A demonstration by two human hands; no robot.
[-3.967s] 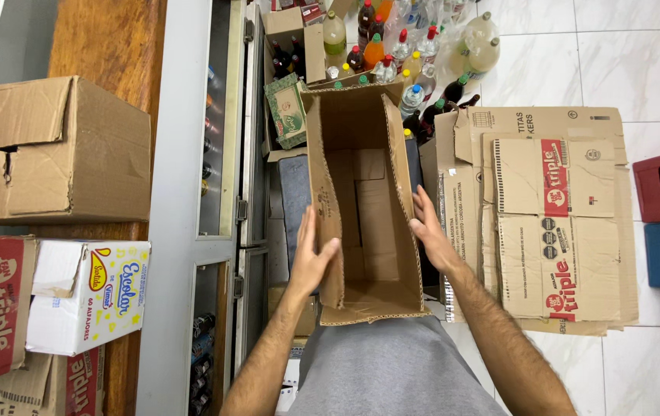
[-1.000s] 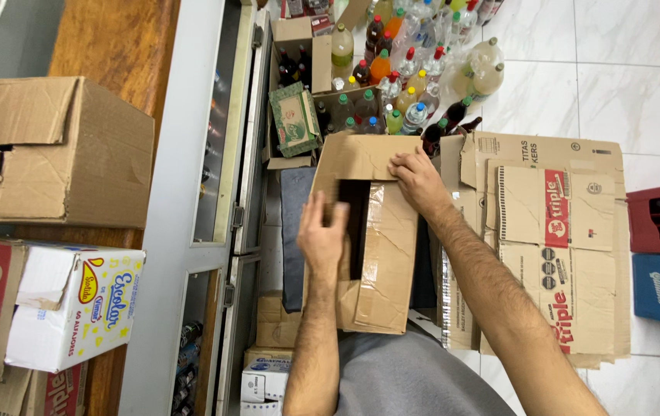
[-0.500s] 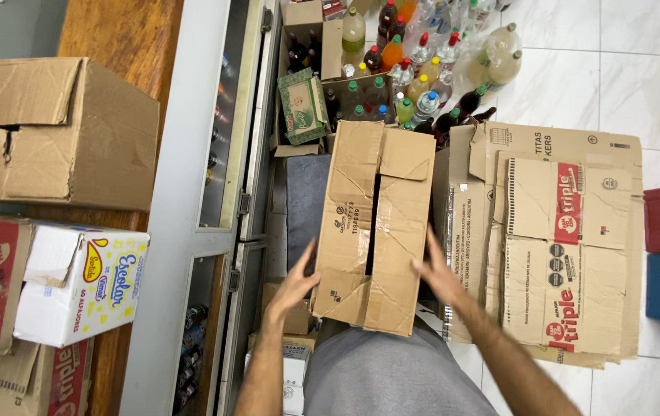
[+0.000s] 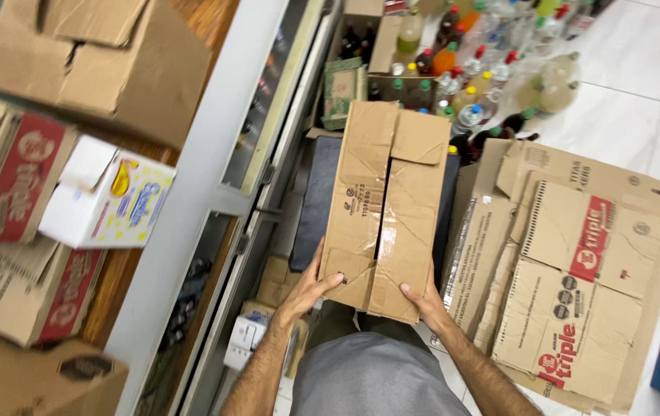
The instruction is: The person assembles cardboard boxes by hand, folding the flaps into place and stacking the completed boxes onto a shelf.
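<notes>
Cardboard box (image 4: 386, 208): flaps now folded shut, held flat over the lap; four seconds ago it stood open. Left hand (image 4: 311, 289) grips its near left corner, right hand (image 4: 425, 299) its near right edge. Flattened cartons (image 4: 576, 277) lie just beside it, bottles (image 4: 484, 69) beyond.

floor: white tiles (image 4: 638, 100) | left: wooden counter (image 4: 214, 15), glass-front display case (image 4: 214, 231) | light: even

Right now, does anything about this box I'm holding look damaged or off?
Yes. The box, held at its near end by the left hand and right hand, is creased and dented, and its top flaps leave a dark gap down the middle.
</notes>
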